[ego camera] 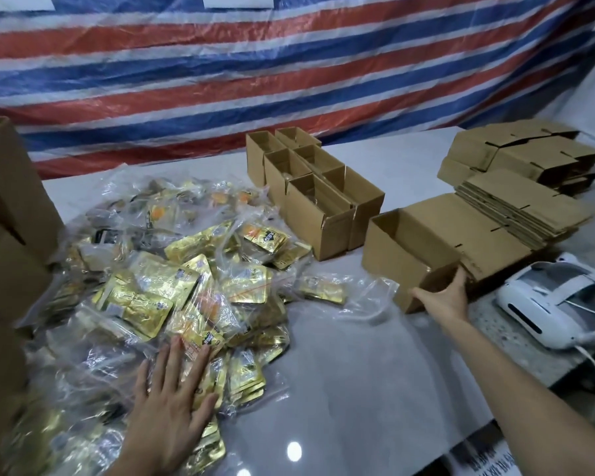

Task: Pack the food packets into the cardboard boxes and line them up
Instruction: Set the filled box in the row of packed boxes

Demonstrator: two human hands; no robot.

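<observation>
A striped tarp (289, 63) hangs behind a pale bench (340, 355). The left hand (172, 389) lies flat, fingers straight, on the food packets (145, 286) heaped at the bench's left. The right hand (447, 297) grips the near end of an open cardboard box (409, 249) towards the right edge.

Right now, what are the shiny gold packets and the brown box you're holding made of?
The gold packets look like foil or foil-coated plastic: glossy, crinkled, glinting. The open box in the right hand looks like matte brown corrugated cardboard, judging by its creased flaps and thick edges.
</observation>
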